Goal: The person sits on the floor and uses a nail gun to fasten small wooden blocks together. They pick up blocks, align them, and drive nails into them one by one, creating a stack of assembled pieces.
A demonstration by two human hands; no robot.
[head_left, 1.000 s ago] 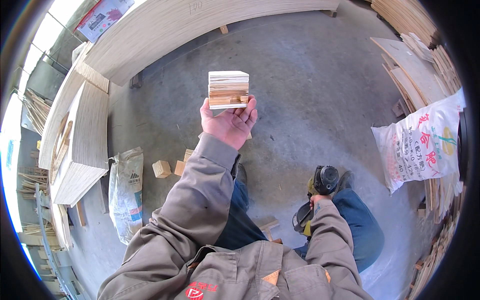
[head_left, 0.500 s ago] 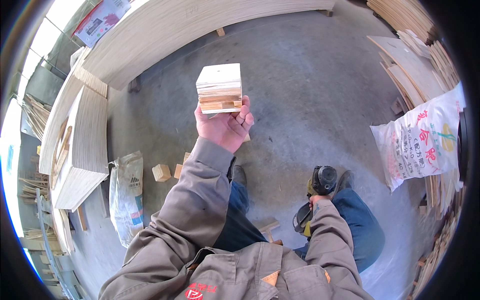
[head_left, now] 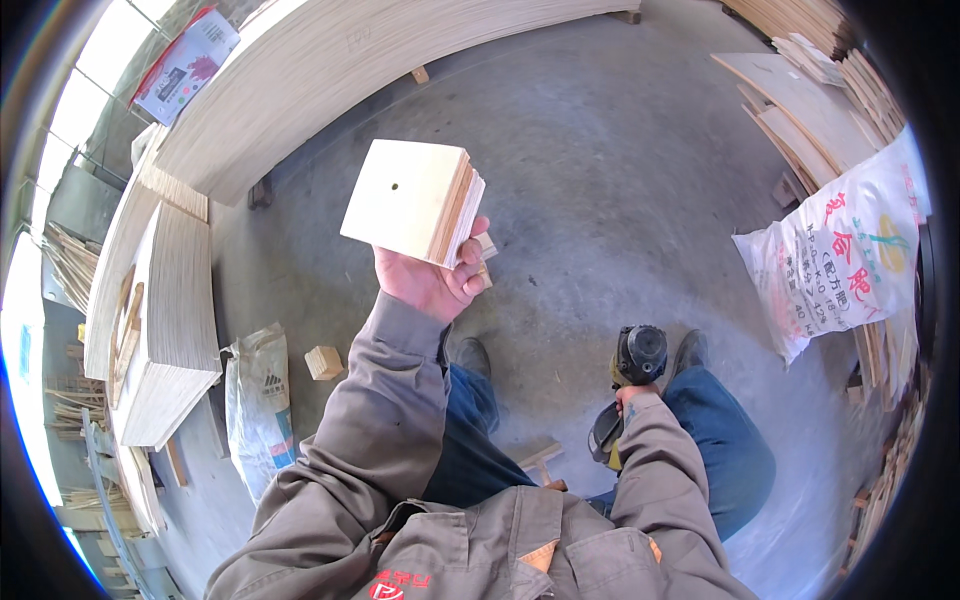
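In front of me my left hand (head_left: pixel 432 285) grips a block of stacked square plywood pieces (head_left: pixel 405 198), fingers round its right edge. The block is tilted, its pale broad face toward me with a small dark spot on it. Its layered side shows at the right. My right hand (head_left: pixel 637 396), low by my right knee, is closed round the handle of a black and yellow power tool (head_left: pixel 640 355) that looks like a nail gun. Its round black head points away from me. My fingers there are partly hidden.
Small wood blocks (head_left: pixel 323 363) lie on the concrete floor (head_left: pixel 590 190). Tall stacks of plywood sheets (head_left: pixel 180 330) stand left and ahead, with a white sack (head_left: pixel 258 400) beside them. At the right, a printed white sack (head_left: pixel 835 250) lies by loose boards (head_left: pixel 800 95).
My left hand has turned the plywood block so its broad face shows more, and moved it slightly left. The tool stays in my right hand, almost where it was.
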